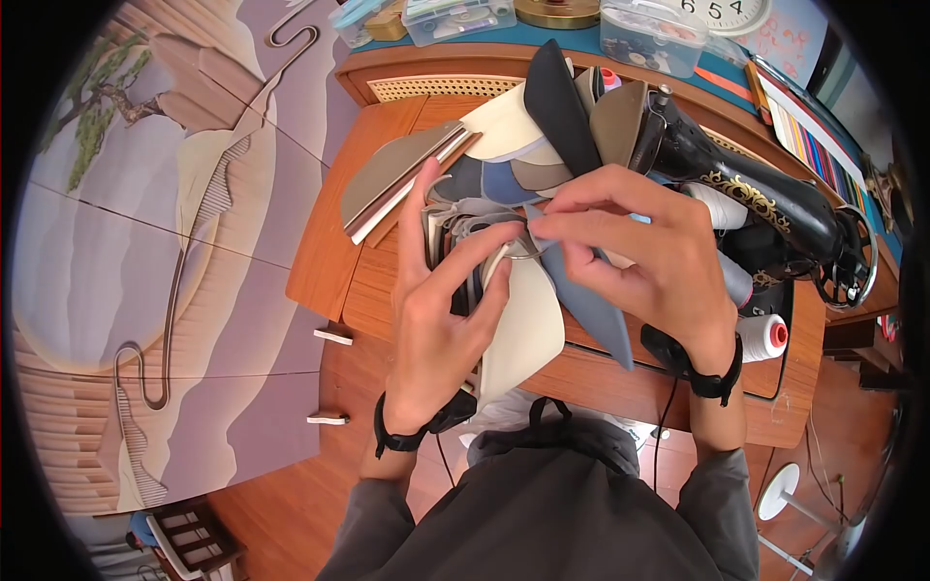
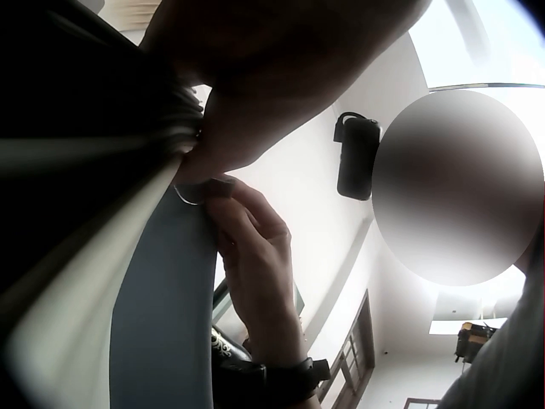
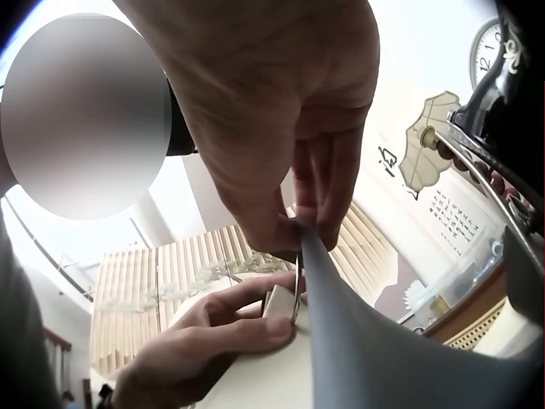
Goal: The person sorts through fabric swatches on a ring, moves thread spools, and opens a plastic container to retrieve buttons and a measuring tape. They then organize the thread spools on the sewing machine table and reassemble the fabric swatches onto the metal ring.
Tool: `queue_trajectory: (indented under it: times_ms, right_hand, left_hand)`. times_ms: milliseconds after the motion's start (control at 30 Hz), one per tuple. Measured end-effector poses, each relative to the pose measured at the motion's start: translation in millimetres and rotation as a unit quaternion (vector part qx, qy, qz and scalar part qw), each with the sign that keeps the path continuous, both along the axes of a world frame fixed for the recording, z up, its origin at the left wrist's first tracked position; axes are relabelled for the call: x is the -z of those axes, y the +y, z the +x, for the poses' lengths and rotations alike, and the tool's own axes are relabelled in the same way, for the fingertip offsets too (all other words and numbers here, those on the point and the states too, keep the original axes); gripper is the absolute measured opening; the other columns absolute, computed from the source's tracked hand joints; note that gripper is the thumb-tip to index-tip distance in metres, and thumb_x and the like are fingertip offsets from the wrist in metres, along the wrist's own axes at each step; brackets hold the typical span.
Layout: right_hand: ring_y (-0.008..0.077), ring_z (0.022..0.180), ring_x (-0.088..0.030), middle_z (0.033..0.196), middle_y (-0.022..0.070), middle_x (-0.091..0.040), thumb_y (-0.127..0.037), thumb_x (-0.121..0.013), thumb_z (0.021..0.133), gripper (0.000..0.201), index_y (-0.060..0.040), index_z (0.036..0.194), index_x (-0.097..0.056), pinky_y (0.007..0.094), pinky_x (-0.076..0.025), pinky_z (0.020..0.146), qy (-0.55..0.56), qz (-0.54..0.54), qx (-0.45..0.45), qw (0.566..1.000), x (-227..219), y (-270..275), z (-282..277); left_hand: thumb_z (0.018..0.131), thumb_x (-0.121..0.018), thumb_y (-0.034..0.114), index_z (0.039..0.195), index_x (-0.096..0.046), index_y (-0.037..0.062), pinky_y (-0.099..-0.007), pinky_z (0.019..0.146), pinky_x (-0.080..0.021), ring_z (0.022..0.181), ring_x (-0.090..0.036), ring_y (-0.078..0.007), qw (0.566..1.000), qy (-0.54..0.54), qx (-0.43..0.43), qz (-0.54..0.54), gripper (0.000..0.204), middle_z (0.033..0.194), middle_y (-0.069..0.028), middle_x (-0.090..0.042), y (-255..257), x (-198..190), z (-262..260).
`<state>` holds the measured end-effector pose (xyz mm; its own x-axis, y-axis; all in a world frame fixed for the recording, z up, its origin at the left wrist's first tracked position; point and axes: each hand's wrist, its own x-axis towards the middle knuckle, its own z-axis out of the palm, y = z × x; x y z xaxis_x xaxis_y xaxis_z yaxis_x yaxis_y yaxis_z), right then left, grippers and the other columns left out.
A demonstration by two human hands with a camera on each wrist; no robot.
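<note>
A fan of swatches in cream, grey, blue and brown is spread on the wooden table, with their narrow ends gathered at a metal ring [image 3: 298, 290]. My left hand [image 1: 436, 300] pinches the cream swatch [image 1: 525, 329] near its narrow end, beside the ring. Close on its right, my right hand [image 1: 654, 247] pinches the narrow end of a blue-grey swatch [image 1: 593, 310], its fingertips right at the ring. That swatch hangs down beside the cream one. In the left wrist view, the ring's curve [image 2: 189, 196] shows just below the left fingers.
A black sewing machine [image 1: 765, 184] stands to the right, with a white thread spool [image 1: 762, 337] close by. Brown swatches [image 1: 402, 174] lie at the left of the wooden table [image 1: 325, 261]. Plastic boxes [image 1: 649, 37] line the back shelf. A painted panel [image 1: 232, 290] stands at left.
</note>
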<state>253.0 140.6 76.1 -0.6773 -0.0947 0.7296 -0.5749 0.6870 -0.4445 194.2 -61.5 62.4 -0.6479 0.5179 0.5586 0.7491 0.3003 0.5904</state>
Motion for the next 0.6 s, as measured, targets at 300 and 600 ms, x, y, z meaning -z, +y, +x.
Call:
queue_trajectory:
  times_ms: [300, 600]
  right_hand:
    - [0.0221, 0.072, -0.066, 0.095, 0.0056, -0.066, 0.003, -0.070, 0.072, 0.023, -0.0072, 0.092, -0.073, 0.0297, -0.055, 0.062, -0.020, -0.053, -0.016, 0.998, 1, -2, -3]
    - [0.0236, 0.080, -0.068, 0.102, 0.0074, -0.065, -0.001, -0.072, 0.075, 0.031, -0.0079, 0.105, -0.071, 0.0302, -0.059, 0.068, -0.103, -0.114, -0.109, 0.982, -6, -14, 0]
  left_hand:
    - [0.081, -0.070, -0.004, 0.110, -0.074, 0.0083, -0.0422, 0.106, -0.043, 0.139, -0.043, -0.0390, 0.999, -0.044, 0.013, -0.004, 0.031, 0.157, -0.0233, -0.028, -2, -1, 1]
    - [0.081, -0.070, -0.004, 0.107, -0.073, 0.0087, -0.0428, 0.108, -0.040, 0.139, -0.043, -0.0376, 0.998, -0.010, -0.013, 0.058, 0.030, 0.155, -0.0246, -0.031, -11, 5, -6]
